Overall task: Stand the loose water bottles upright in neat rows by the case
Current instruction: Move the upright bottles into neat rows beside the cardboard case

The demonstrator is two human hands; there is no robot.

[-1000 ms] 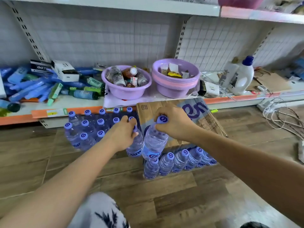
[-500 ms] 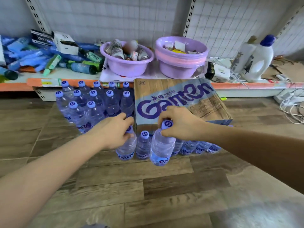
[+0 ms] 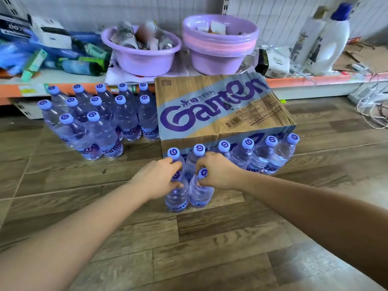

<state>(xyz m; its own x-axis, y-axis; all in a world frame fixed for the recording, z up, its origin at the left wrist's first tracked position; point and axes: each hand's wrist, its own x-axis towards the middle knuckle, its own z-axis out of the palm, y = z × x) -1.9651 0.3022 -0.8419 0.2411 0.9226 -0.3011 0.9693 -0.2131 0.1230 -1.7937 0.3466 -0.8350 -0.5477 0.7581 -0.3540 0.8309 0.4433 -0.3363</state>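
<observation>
A cardboard case (image 3: 220, 110) printed with purple letters lies on the wooden floor. Several clear bottles with purple caps stand upright in a row (image 3: 260, 156) along its front side. A second block of upright bottles (image 3: 98, 120) stands in rows to the left of the case. In front of the row, two more bottles stand side by side on the floor. My left hand (image 3: 156, 178) grips the neck of the left bottle (image 3: 177, 198). My right hand (image 3: 218, 172) grips the neck of the right bottle (image 3: 200, 195).
A low shelf (image 3: 294, 81) runs behind the case, holding two purple basins (image 3: 147, 55), white detergent jugs (image 3: 329, 40), boxes and tubes. White cables (image 3: 369, 106) lie on the floor at the far right. Bare wooden floor (image 3: 210, 248) lies in front of my hands.
Both hands carried their bottles down and toward me, and the bottles now stand on the floor as a start of a second row in front of the case.
</observation>
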